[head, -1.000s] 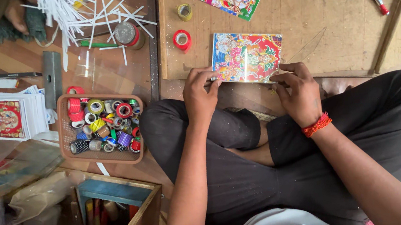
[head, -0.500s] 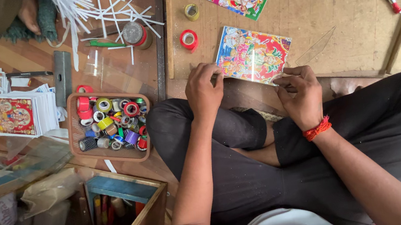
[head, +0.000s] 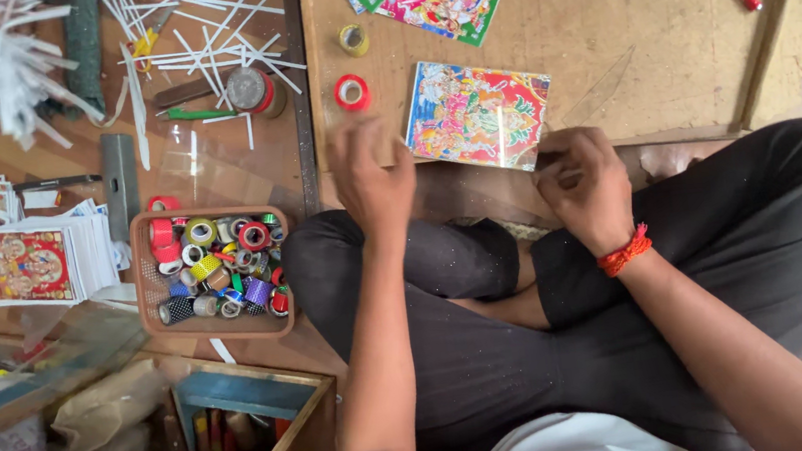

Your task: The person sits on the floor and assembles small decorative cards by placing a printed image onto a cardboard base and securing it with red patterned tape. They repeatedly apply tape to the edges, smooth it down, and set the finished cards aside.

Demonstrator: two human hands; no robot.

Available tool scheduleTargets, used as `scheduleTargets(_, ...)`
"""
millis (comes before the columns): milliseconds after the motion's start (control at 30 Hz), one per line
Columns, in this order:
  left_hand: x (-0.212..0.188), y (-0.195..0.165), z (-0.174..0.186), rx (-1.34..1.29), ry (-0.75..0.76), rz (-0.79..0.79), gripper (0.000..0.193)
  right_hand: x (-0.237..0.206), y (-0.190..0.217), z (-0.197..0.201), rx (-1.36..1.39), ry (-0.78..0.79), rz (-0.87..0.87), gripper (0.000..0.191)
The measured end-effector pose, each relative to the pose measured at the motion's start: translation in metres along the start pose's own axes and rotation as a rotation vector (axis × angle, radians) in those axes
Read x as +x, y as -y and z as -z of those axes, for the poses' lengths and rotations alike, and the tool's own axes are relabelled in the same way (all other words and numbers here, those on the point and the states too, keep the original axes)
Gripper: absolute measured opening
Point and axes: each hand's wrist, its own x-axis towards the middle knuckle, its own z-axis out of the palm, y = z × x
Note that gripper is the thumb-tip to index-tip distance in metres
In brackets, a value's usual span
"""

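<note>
Colourful rectangular printed picture card lying flat on the brown board, long axis left-right, just beyond both hands. Left hand blurred at its near-left corner, grip unclear; right hand curled at its near-right corner. Red tape roll left of card.

we sit cross-legged at the low wooden table. our left hand is blurred, hovering just below a red tape roll. our right hand, with a red thread at the wrist, rests its grip at the lower corner of a colourful picture card. to the left, a basket holds many tape rolls, beside a stack of printed cards.
</note>
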Motion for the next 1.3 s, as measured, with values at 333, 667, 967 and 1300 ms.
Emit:
scheduleTargets(333,0.051,0.024,-0.028,0.265,-0.05,-0.046,0.031,0.004,-0.021,0.023,0.301,-0.077,-0.068,0.033)
scheduleTargets(667,-0.017,-0.088,0.021,-0.512,0.468,-0.018,0.076,0.008,0.033,0.034,-0.163,0.062,0.593,0.034)
scheduleTargets(967,-0.066,-0.09,0.009,-0.754,0.427,0.237,0.041,-0.002,0.025,0.043,-0.115,0.079,0.624,0.027)
scheduleTargets(1300,-0.084,-0.011,-0.018,-0.711,0.3,0.624,0.019,0.01,0.024,0.052,-0.452,0.461,0.633,0.031)
